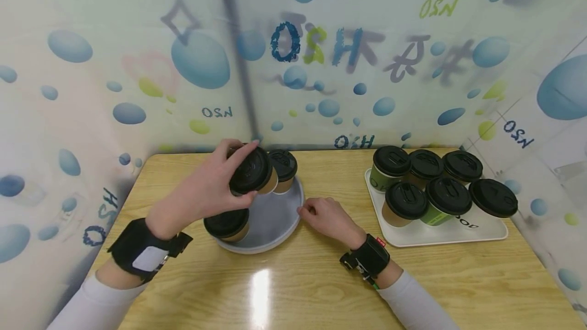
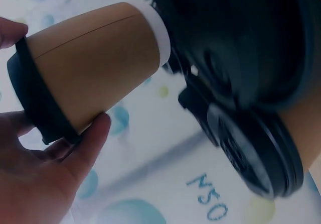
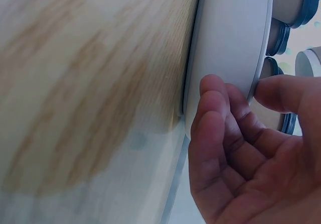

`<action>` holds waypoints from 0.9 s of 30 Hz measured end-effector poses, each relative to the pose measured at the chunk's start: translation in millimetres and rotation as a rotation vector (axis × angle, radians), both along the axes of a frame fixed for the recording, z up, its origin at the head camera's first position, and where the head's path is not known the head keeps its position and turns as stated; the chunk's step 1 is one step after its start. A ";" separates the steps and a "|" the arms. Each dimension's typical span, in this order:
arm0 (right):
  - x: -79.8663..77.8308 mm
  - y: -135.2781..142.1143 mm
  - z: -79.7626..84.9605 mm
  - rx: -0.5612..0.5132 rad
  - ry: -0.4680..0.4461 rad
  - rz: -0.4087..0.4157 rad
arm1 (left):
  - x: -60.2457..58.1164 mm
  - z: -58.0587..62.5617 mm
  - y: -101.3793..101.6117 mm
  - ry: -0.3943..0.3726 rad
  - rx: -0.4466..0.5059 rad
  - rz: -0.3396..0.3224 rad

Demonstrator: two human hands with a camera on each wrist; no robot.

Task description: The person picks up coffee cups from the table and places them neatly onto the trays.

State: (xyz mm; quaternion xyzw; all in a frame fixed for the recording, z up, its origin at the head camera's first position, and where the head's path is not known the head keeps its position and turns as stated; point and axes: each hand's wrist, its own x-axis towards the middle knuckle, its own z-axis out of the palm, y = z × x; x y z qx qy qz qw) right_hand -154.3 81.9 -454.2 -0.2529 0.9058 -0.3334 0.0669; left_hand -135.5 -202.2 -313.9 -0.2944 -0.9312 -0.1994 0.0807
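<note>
My left hand [image 1: 206, 182] grips a brown paper cup [image 2: 95, 68] by its black lid, fingers and thumb spread around the lid's edge. The cup is tilted over a round grey tray [image 1: 279, 218], its white-rimmed base toward the right in the head view. On the tray, one black-lidded cup [image 1: 283, 167] stands at the back and another lidded cup [image 1: 227, 224] at the front left. My right hand [image 1: 332, 220] pinches the tray's right rim, with the thumb at the top edge and curled fingers against the outer wall [image 3: 230, 33].
To the right, a white rectangular tray [image 1: 490, 225] carries several brown and green cups with black lids. One lidded cup [image 1: 492, 197] leans at its right side. A patterned curtain [image 1: 321, 90] hangs behind the wooden table [image 1: 321, 284].
</note>
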 end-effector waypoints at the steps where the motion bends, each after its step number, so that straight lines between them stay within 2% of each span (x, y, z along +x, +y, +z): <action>1: 0.0 0.2 0.1 -0.001 0.000 0.002 | 1.7 -1.7 3.1 -0.004 -0.009 -0.018; 7: -0.4 0.7 -0.5 -0.003 -0.004 0.005 | 7.9 -13.2 19.5 -0.027 -0.057 -0.095; 13: -0.9 0.5 -1.7 -0.001 -0.013 0.003 | 9.6 -21.0 30.6 -0.061 -0.181 -0.070; 19: -0.9 0.5 -2.1 -0.002 -0.013 0.006 | 8.8 -25.6 38.1 0.001 -0.323 -0.045; 24: -1.2 1.0 -2.3 0.000 -0.003 0.010 | 8.2 -29.7 41.6 0.063 -0.395 -0.049; 27: -1.3 1.4 -2.4 0.003 0.007 0.012 | 8.0 -32.5 43.1 0.069 -0.426 -0.057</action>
